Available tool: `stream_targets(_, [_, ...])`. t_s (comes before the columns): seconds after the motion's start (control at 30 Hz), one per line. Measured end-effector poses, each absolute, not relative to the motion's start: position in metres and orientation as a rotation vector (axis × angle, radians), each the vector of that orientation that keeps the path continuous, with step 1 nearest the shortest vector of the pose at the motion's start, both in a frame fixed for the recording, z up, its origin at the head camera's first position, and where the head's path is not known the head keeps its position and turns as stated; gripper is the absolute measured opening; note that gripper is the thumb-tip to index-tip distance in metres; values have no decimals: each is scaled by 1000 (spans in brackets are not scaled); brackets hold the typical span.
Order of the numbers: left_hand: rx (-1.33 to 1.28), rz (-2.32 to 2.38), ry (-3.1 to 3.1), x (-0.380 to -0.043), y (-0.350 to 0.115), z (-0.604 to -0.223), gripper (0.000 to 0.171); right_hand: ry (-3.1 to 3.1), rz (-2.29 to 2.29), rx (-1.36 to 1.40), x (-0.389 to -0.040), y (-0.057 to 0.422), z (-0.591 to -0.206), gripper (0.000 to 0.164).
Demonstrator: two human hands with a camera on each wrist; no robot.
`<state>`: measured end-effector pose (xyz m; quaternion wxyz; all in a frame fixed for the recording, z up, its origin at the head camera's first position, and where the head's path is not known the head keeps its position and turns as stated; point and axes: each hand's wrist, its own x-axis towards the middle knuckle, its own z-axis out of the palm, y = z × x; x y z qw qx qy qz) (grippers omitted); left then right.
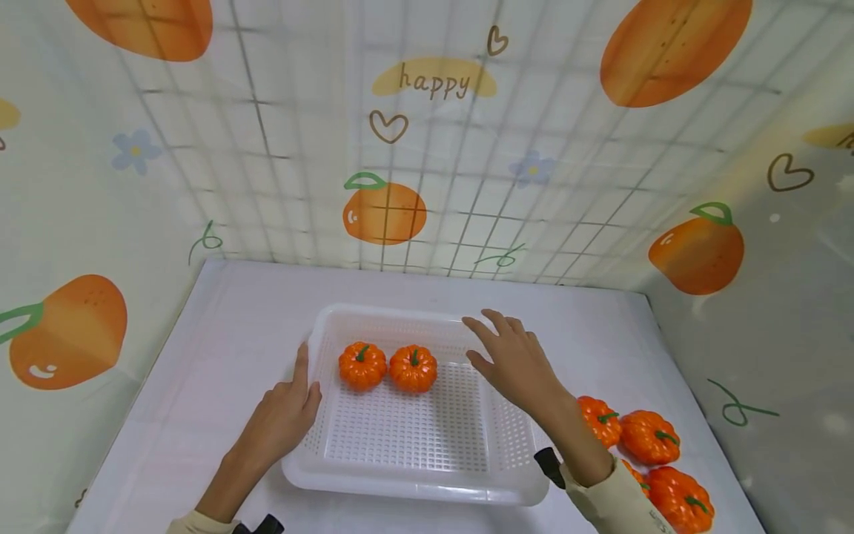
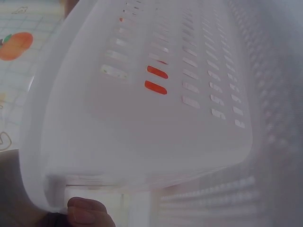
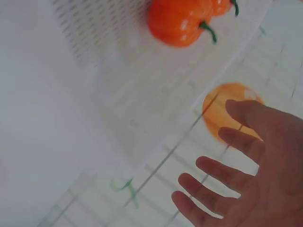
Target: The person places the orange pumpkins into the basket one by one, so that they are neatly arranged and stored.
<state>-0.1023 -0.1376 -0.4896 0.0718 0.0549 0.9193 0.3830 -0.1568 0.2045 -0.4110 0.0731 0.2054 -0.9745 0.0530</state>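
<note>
A white perforated plastic basket (image 1: 414,483) lies on the table, holding two small orange pumpkins, the left pumpkin (image 1: 362,366) beside the right pumpkin (image 1: 414,369). My left hand (image 1: 283,415) is at the basket's left rim, with index finger and thumb extended against it; its other fingers are mostly hidden. In the left wrist view, a fingertip (image 2: 87,213) shows by the rim, and orange peeks through the slots of the basket wall (image 2: 123,127). Over the basket's far right part hovers my right hand (image 1: 517,367), fingers spread and holding nothing.
Several more orange pumpkins (image 1: 650,437) sit on the table right of the basket, partly behind my right forearm. Behind the white table (image 1: 253,297) stands a wire grid (image 1: 460,193) with a fruit-print sheet. Similar printed sheets close off both sides.
</note>
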Motion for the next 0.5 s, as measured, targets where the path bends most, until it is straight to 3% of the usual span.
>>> stream_targets(0.5, [169,1135,2777,-105,-138,-490,74,-2944,283,96,-116,306,-412,51])
